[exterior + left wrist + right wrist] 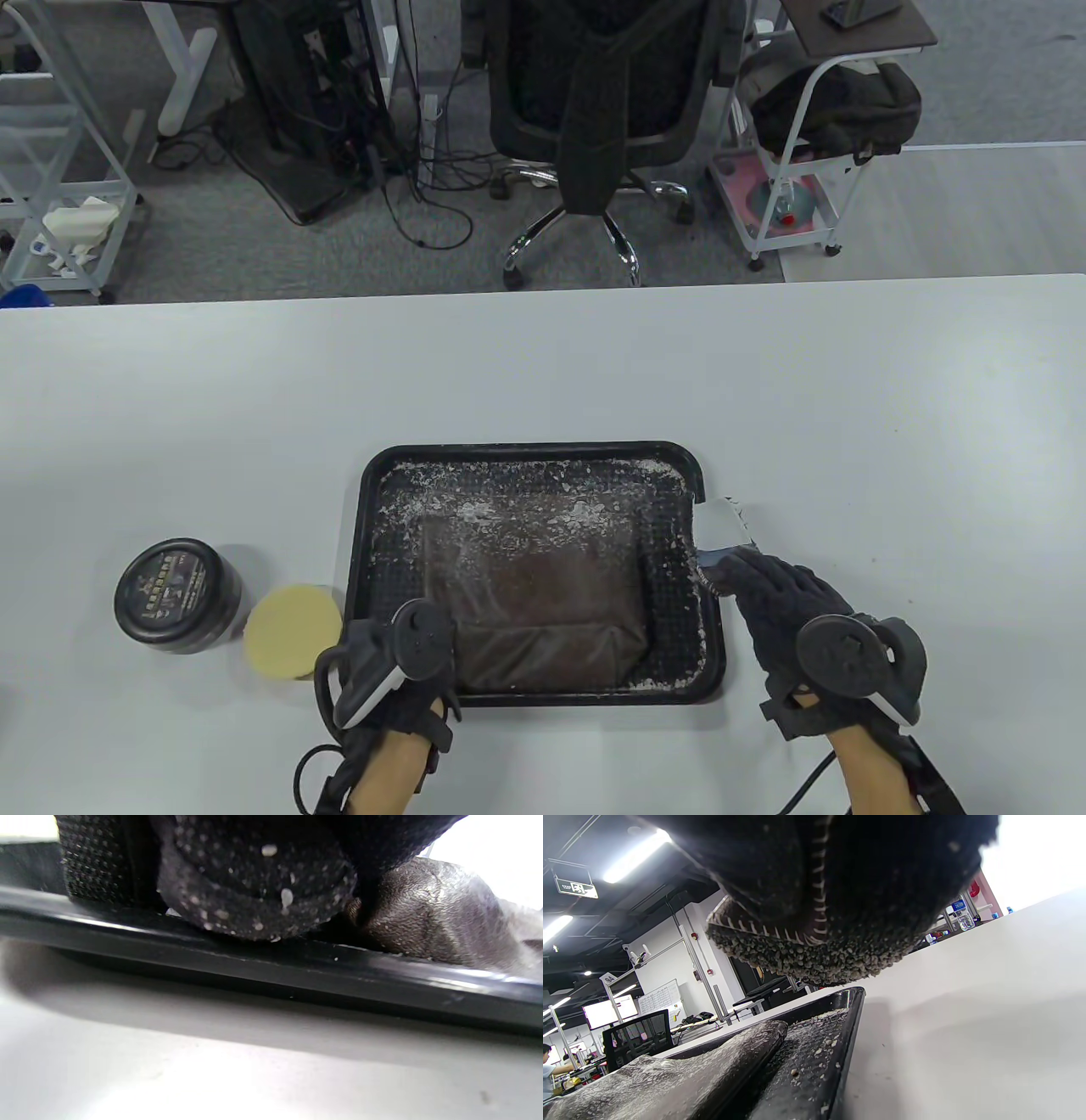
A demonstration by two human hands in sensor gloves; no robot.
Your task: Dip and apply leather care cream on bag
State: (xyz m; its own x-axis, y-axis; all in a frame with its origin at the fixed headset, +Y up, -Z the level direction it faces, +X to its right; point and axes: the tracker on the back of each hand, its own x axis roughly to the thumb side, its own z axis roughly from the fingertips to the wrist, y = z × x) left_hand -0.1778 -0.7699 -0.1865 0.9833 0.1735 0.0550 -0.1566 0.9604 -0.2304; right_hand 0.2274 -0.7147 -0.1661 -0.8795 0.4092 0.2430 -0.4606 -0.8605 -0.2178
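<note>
Two gloved hands sit at the near edge of a black rectangular tray [366,543] on the white tabletop [543,373]. Dark brown grained leather bag [543,611] lies flat inside the tray, dusted with white flecks; the tray's textured floor is speckled too. Left hand [399,671] rests on the tray's near-left rim by the bag corner; grip unclear. Right hand [789,611] pinches a flat white-grey scraper-like piece [721,531] over the tray's right rim. Round black jar [180,596], lid on, stands left of the tray, touching a round yellow sponge pad [293,630].
</note>
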